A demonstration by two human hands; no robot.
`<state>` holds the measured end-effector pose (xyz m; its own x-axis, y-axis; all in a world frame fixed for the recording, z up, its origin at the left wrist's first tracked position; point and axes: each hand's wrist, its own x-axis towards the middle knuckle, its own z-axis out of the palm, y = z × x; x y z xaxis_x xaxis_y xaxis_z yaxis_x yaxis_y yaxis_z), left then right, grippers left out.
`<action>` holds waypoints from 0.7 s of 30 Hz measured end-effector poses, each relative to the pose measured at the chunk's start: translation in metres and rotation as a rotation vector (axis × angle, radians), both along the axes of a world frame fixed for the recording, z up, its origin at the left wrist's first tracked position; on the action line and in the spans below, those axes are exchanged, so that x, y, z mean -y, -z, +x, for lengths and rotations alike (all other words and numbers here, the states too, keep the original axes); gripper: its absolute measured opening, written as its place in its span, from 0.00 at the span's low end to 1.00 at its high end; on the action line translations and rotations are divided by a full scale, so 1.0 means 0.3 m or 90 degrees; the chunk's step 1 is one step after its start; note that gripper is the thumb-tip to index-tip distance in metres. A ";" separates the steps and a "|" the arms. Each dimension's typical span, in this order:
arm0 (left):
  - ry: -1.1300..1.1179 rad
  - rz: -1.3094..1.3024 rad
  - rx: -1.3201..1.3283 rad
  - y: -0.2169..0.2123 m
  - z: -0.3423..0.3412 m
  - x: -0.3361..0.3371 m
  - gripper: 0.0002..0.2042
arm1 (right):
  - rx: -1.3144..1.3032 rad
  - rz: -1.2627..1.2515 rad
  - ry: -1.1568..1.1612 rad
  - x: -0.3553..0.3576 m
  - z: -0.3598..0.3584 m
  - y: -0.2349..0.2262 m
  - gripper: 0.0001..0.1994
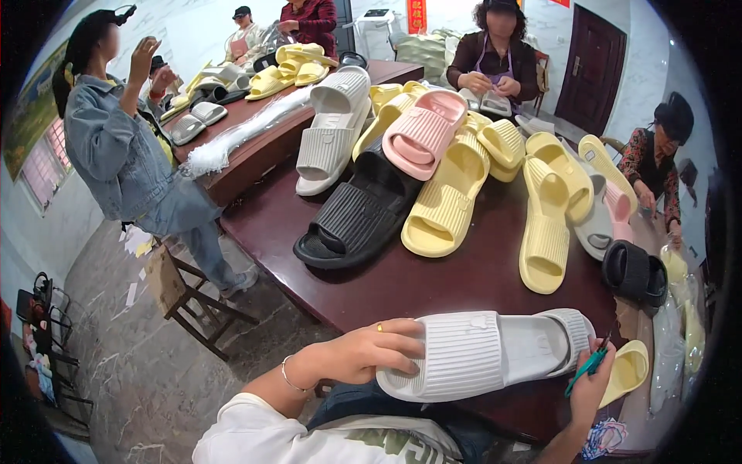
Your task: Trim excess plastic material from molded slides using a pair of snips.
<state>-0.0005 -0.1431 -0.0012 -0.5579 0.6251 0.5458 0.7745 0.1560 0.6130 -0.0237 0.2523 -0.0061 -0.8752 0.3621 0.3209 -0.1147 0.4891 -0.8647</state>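
Observation:
A light grey slide slipper [456, 356] with a ribbed strap lies sideways in front of me, above the near edge of the table. My left hand [379, 352] grips its toe end, with the fingers over the front opening. At the other end, a ribbed band [576, 329] shows, perhaps from a second slipper nested with it. My right hand [593, 383] is closed around small teal-handled scissors [589, 366], their dark blades pointing up beside the slipper's end. Whether the right fingers also touch the slipper, I cannot tell.
On the dark red table [263, 224] are several slippers: black [352, 213], pink [425, 135], yellow [448, 205] and grey [334, 139]. Plastic bags [668, 332] hang at the right. A wooden stool [174, 282] stands left. Co-workers surround the tables, one in denim [116, 147].

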 end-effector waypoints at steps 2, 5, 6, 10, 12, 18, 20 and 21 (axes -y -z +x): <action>-0.008 -0.013 -0.002 0.008 -0.004 -0.015 0.17 | 0.074 0.034 -0.024 0.037 0.013 -0.020 0.19; -0.024 -0.028 -0.014 0.010 0.002 -0.067 0.18 | 0.040 0.079 -0.061 0.079 0.024 -0.024 0.19; -0.034 -0.034 -0.029 0.005 0.007 -0.094 0.18 | 0.021 0.101 -0.079 0.086 0.027 -0.023 0.19; -0.060 -0.048 -0.071 -0.001 -0.009 -0.155 0.18 | 0.000 0.167 -0.072 0.088 0.036 -0.031 0.20; -0.068 -0.053 -0.084 0.001 -0.012 -0.169 0.18 | -0.006 0.171 -0.066 0.085 0.037 -0.026 0.20; -0.129 -0.055 -0.133 0.034 -0.017 -0.184 0.15 | -0.012 0.182 -0.048 0.073 0.042 -0.012 0.20; -0.136 -0.040 -0.156 0.038 -0.022 -0.180 0.14 | -0.018 0.134 -0.035 0.049 0.038 0.030 0.20; -0.154 -0.026 -0.162 0.029 -0.028 -0.162 0.13 | -0.026 0.085 -0.026 0.035 0.034 0.057 0.20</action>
